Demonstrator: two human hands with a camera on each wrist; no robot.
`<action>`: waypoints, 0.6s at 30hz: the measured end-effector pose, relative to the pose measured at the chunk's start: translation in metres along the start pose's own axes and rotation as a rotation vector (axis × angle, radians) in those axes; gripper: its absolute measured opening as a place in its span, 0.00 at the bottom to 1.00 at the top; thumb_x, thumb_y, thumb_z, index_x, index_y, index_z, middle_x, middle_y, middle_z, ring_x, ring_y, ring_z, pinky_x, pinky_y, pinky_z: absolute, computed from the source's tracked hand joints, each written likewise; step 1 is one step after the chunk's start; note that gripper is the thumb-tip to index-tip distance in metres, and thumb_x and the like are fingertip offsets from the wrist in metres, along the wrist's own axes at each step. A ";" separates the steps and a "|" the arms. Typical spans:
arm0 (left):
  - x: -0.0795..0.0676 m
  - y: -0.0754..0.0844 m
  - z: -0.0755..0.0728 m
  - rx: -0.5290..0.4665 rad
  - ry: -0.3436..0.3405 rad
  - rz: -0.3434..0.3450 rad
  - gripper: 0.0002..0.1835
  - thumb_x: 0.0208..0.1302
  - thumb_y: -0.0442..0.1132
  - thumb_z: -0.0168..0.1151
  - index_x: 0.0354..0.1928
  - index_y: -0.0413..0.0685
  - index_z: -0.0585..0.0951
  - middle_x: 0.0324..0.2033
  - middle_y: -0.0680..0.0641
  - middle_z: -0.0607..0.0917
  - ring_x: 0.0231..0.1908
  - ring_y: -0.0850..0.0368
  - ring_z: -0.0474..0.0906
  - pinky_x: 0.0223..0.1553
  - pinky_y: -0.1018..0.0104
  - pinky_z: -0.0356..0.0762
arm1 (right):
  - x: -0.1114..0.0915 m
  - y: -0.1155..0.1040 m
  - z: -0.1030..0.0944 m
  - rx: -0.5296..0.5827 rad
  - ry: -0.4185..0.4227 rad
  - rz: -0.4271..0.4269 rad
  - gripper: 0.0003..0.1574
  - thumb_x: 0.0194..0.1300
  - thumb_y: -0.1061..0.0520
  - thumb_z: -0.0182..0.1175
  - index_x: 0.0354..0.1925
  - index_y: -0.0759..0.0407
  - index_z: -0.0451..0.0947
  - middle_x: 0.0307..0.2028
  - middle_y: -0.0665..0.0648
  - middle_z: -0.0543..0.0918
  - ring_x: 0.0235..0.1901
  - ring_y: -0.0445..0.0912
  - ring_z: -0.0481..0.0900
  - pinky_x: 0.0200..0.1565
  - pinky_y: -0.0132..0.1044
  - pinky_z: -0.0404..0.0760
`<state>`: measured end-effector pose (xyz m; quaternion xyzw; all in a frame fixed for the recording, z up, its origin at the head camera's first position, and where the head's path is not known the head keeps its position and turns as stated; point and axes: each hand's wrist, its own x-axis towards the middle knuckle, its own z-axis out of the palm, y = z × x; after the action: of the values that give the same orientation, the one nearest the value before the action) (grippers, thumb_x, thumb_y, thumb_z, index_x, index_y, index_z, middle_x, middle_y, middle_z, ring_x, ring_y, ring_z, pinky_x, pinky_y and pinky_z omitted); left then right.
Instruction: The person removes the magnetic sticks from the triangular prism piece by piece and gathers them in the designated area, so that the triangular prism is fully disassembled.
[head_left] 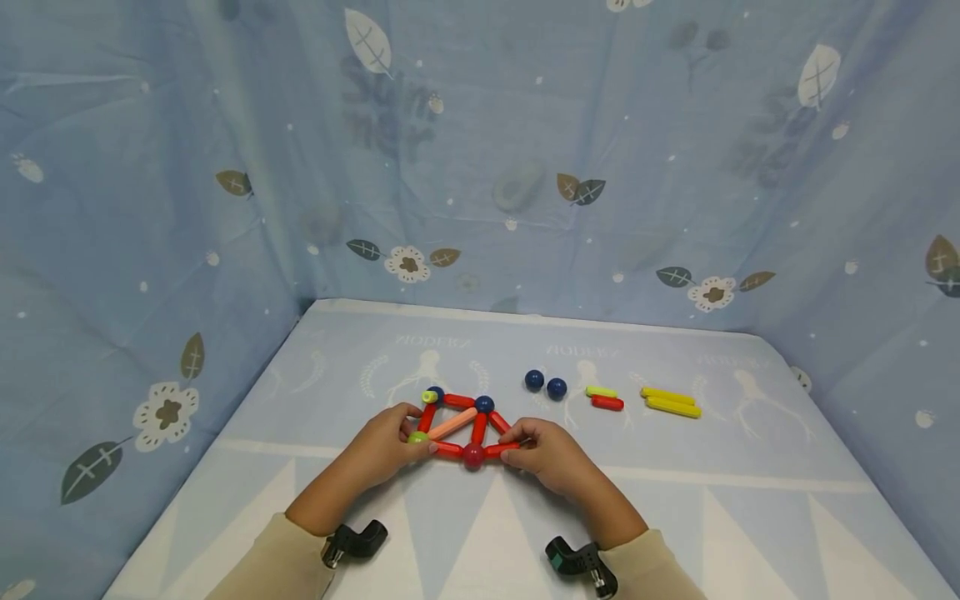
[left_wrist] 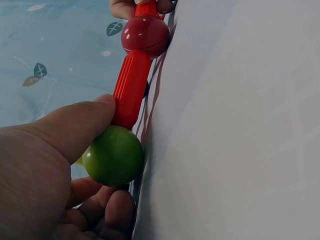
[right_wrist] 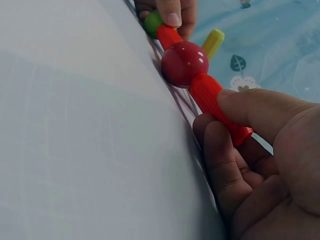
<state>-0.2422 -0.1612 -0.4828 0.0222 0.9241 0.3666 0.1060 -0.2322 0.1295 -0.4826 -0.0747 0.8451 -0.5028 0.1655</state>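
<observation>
Between the hands, in the head view, lies a frame of short red rods and balls, joined like a magnetic construction set. My left hand (head_left: pixel 384 447) grips its left corner, thumb on a red rod (left_wrist: pixel 131 90) and fingers around the green ball (left_wrist: pixel 114 156). My right hand (head_left: pixel 553 458) pinches another red rod (right_wrist: pixel 212 100), which runs from the red ball (head_left: pixel 473 456) at the front. A salmon rod (head_left: pixel 453 423) slants from the green ball to a blue ball (head_left: pixel 484 404). On the back left blue ball (head_left: pixel 438 391) sits a yellow-green rod (head_left: pixel 429 397).
Two loose blue balls (head_left: pixel 534 380) lie behind the frame to the right. Farther right are a short yellow-green rod (head_left: pixel 601 392), a short red rod (head_left: pixel 607 403) and two longer yellow rods (head_left: pixel 672 407). Patterned curtain (head_left: pixel 480 167) surrounds the table's back and sides.
</observation>
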 end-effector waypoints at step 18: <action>-0.001 -0.001 -0.001 0.008 -0.003 -0.005 0.36 0.59 0.51 0.80 0.64 0.43 0.76 0.40 0.50 0.81 0.38 0.55 0.76 0.42 0.60 0.79 | -0.002 0.003 0.005 -0.134 0.029 -0.048 0.07 0.66 0.56 0.73 0.40 0.44 0.86 0.33 0.48 0.83 0.35 0.47 0.76 0.35 0.37 0.75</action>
<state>-0.2415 -0.1626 -0.4830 0.0209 0.9255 0.3624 0.1082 -0.2286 0.1270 -0.4875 -0.0987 0.8772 -0.4498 0.1357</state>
